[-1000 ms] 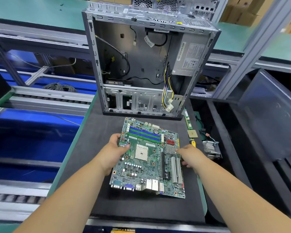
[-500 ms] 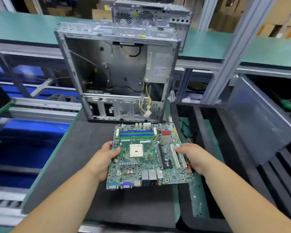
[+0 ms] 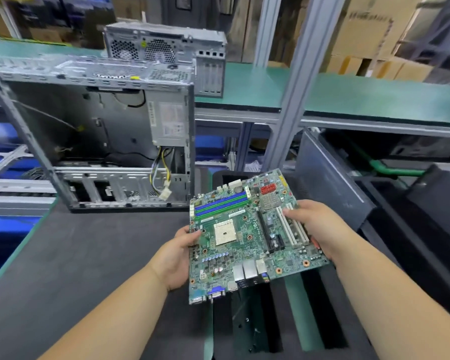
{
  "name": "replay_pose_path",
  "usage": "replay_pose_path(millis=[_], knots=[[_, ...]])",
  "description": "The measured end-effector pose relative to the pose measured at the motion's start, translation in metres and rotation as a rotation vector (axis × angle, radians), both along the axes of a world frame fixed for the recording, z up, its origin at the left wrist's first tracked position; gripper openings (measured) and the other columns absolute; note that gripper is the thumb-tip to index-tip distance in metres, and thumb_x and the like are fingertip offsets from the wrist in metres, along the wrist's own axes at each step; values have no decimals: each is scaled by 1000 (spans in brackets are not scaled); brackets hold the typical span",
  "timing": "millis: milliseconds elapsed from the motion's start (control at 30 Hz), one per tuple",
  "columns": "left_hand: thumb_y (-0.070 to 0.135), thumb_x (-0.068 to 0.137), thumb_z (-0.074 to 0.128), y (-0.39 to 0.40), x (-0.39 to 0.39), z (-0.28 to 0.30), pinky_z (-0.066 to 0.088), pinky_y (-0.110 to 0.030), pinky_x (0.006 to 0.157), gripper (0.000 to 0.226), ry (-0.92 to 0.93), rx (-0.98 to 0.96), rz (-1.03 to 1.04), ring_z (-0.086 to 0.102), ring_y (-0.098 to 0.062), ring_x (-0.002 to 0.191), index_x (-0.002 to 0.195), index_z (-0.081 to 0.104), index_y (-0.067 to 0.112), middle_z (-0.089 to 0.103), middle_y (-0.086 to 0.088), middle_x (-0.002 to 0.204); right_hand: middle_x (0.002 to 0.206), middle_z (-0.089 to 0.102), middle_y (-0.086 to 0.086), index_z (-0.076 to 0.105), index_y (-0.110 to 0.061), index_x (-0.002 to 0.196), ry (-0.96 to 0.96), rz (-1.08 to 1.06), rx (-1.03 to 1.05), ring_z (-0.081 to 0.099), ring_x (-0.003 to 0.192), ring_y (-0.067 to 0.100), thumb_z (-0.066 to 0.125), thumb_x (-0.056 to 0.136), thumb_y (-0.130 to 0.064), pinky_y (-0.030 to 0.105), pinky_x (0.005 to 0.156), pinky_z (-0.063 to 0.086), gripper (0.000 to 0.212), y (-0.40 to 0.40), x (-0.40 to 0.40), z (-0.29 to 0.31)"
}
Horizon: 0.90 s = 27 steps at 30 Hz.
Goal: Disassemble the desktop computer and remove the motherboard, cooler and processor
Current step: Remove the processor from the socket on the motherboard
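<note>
Grey steel of the opened computer case [image 3: 94,141] stands upright at the left on the dark mat [image 3: 83,255], its side open, a bundle of yellow and black cables [image 3: 161,175] hanging inside at its lower right; right of it the left hand [image 3: 178,258] grips the motherboard [image 3: 247,237] by its left edge, thumb on top; the board hangs tilted above the mat's right edge and a slotted black tray [image 3: 312,315]; the right hand [image 3: 320,227] clasps its right edge, fingers over the white slots.

Both hands grip motherboard [image 3: 247,237] above slotted rack [image 3: 291,320].
</note>
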<state>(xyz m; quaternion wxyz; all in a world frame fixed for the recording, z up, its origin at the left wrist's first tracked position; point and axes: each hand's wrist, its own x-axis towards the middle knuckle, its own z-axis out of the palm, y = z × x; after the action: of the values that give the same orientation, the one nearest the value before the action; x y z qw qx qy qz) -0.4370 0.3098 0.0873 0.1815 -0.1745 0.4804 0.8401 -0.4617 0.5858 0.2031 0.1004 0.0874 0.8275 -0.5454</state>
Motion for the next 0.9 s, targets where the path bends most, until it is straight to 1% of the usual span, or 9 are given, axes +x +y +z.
replay_pose_path(millis=[33,100,200,300,433,533,733,833,900], knots=[[20,88,60,8,-4,3,31,-54,112,33,5,6,-26,50,-29,126,121,56,19,62,-5,119,98,64,-17,64,-31,94,23,0,16,54,85,0,68,89,-33,28,67,37,7,5,-1,7],[23,83,62,21,-13,8,28,-52,115,53,1,55,-86,45,-30,133,134,51,15,60,-8,130,89,62,-22,61,-33,85,79,-11,71,52,81,-2,68,90,-33,28,65,37,8,14,-5,18],[28,89,58,30,-29,15,24,-42,118,68,-39,84,-90,31,-30,143,149,34,9,39,-17,151,94,61,-13,60,-27,92,145,-29,207,55,82,6,65,91,-33,27,64,40,8,17,-14,33],[30,92,57,34,-44,18,28,-36,115,66,-51,105,-32,33,-26,142,150,32,12,37,-17,152,95,48,-2,54,-16,114,222,-37,483,49,85,19,62,92,-32,34,74,40,28,14,-24,41],[31,76,66,28,-50,23,29,-39,116,76,-37,121,-15,39,-29,138,145,41,14,45,-19,146,86,50,3,46,-13,101,303,-50,764,55,82,31,59,92,-31,37,66,40,24,17,-42,45],[32,76,65,18,-54,24,29,-40,116,68,-23,94,-5,46,-28,132,139,48,15,53,-17,139,81,46,4,41,-10,95,299,-93,885,47,78,30,58,94,-27,36,61,31,25,22,-59,43],[31,91,55,-2,-59,20,27,-39,117,47,-15,97,35,47,-25,132,135,51,15,55,-13,136,86,55,11,38,-8,95,281,-85,1039,49,74,30,56,94,-13,34,58,34,19,14,-90,21],[32,89,56,-11,-58,18,29,-38,115,48,-18,91,52,48,-25,130,133,54,15,56,-13,135,90,62,14,41,-3,106,234,-44,1096,56,76,33,55,95,-11,32,55,36,20,12,-101,1],[32,86,58,-18,-57,16,31,-38,114,49,-22,90,71,49,-25,129,132,55,15,57,-13,134,90,62,13,42,1,118,190,-45,1080,59,79,33,55,94,-10,32,56,38,29,13,-109,-12]])
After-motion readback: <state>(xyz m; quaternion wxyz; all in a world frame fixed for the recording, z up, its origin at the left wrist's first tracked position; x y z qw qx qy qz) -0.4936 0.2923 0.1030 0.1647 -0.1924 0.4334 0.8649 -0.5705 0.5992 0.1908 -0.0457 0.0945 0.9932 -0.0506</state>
